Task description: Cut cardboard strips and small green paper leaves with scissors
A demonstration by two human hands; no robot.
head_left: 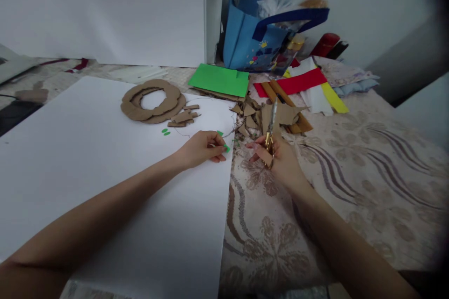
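Between the thumb and fingers of my left hand [205, 148] is a small green paper piece [227, 148], near the right edge of the large white board [105, 177]. My right hand [277, 156] has gold-handled scissors [270, 138] hooked on its fingers, blades pointing away from me. Whether the blades are apart is hard to make out. Two small green paper ovals [166, 132] lie on the board to the left of my left hand. Behind them sit scalloped cardboard rings [140, 111], one overlapping the other, beside a few cardboard strips [184, 117].
Cardboard scraps [249, 114] heap up beyond my hands. Green paper sheets [219, 79] lie behind them, with red, white and yellow strips [301, 83] to the right. A blue bag [245, 37] stands at the back on the patterned tablecloth [351, 159].
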